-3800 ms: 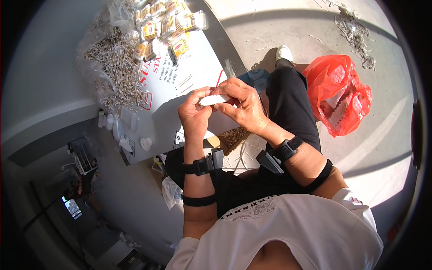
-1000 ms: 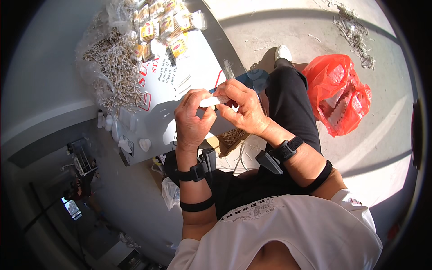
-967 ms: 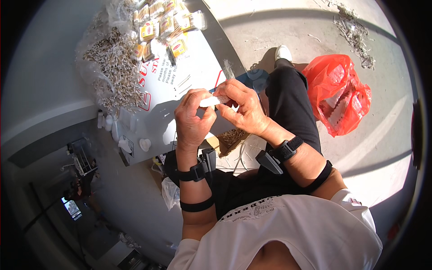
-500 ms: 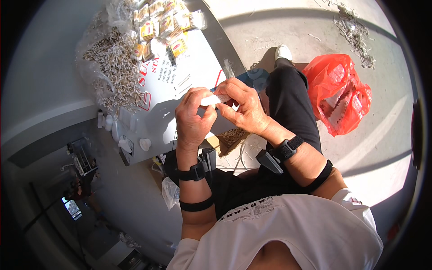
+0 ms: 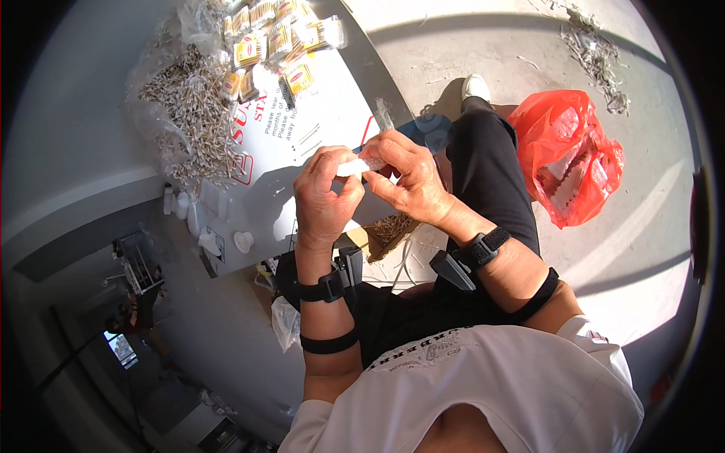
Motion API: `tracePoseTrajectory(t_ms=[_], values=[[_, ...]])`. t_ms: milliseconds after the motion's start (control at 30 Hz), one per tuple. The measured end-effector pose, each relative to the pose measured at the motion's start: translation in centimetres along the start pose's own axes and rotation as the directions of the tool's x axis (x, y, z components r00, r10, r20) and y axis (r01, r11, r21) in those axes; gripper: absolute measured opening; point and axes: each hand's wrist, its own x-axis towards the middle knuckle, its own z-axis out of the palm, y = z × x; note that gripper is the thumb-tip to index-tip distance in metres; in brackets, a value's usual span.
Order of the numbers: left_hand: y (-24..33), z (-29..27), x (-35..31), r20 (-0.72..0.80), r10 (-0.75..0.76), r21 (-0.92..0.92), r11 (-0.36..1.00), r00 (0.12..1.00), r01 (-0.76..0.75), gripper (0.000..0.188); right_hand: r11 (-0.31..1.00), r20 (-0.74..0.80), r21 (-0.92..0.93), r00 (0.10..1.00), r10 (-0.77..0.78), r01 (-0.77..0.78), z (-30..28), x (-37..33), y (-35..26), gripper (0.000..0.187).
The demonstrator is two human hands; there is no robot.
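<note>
Over the near edge of the white board (image 5: 336, 94), both hands hold a small white packet-like bundle (image 5: 350, 167) with a dotted, knobbly end. My left hand (image 5: 325, 196) pinches its plain white end between thumb and fingers. At the knobbly end, my right hand (image 5: 411, 177) grips with bent fingers, which partly hide it. Whether cotton swabs fill the bundle I cannot make out. A large heap of loose cotton swabs (image 5: 198, 113) lies on the board to the left. Several filled cotton swab packets (image 5: 249, 51) with yellow labels are piled at the far side.
Below the board's edge stands a cardboard box (image 5: 389, 232) holding swabs. An open red plastic bag (image 5: 565, 143) sits on the floor at right, beyond my leg. Small white bottles (image 5: 182, 205) stand at the board's left edge. Scraps (image 5: 596, 64) litter the far floor.
Almost nothing differs; both hands keep their grip on the white bundle in the same place, with only a very slight shift of the fingers.
</note>
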Motion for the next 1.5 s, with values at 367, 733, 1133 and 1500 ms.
tracePoseTrajectory(t_ms=[367, 733, 1133, 1500], values=[[-0.03, -0.07, 0.07, 0.012, -0.012, 0.008, 1.000, 1.000, 0.012, 0.031, 0.999, -0.007, -0.033, 0.999, -0.035, 0.035, 0.15, -0.02, 0.44, 0.022], [0.27, -0.15, 0.13, 0.027, -0.041, -0.004, 0.999, 0.999, 0.041, 0.030, 0.997, -0.001, -0.045, 0.998, -0.055, 0.055, 0.17, -0.05, 0.64, 0.023], [0.23, -0.19, 0.28, 0.012, -0.017, -0.037, 0.999, 1.000, 0.017, 0.032, 1.000, 0.004, 0.004, 1.000, -0.020, 0.020, -0.01, -0.02, 0.47, 0.022], [0.21, -0.33, 0.12, 0.025, -0.078, -0.078, 0.994, 0.997, 0.080, 0.034, 0.999, -0.012, 0.021, 1.000, 0.025, -0.025, -0.10, -0.03, 0.29, 0.024]])
